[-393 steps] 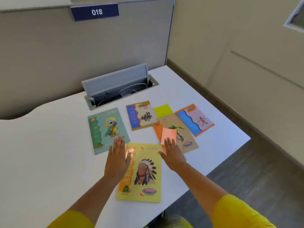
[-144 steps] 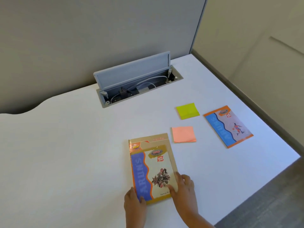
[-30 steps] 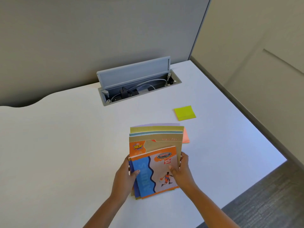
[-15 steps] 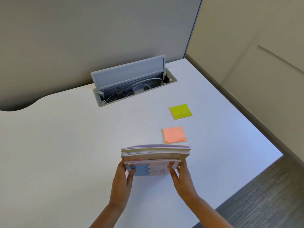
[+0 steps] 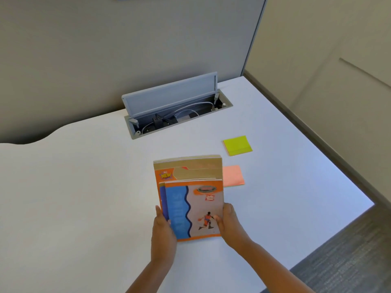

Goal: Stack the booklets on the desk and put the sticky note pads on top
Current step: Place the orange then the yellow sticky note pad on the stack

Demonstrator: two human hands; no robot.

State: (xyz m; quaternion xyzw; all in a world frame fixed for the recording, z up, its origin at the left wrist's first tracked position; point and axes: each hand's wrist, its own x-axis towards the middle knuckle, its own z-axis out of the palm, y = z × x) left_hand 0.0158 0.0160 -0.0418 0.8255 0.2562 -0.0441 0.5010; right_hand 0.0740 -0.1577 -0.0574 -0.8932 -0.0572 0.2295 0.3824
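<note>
I hold the gathered stack of booklets between both hands over the white desk. Its top cover is the small blue and orange one with a basketball player; a larger tan booklet sticks out behind it. My left hand grips the stack's left edge and my right hand grips its right edge. Just right of the stack lies the pink sticky note pad, its left part hidden behind the booklets. Farther back on the right lies the yellow-green sticky note pad.
An open grey cable tray with wires is set into the desk at the back, its lid tilted up. A grey partition stands behind. The desk's right edge drops to a dark carpet floor.
Half a second ago the stack stood on its edge on the desk; now it is tipped back so its covers face me. It hides part of the pink pad again.
</note>
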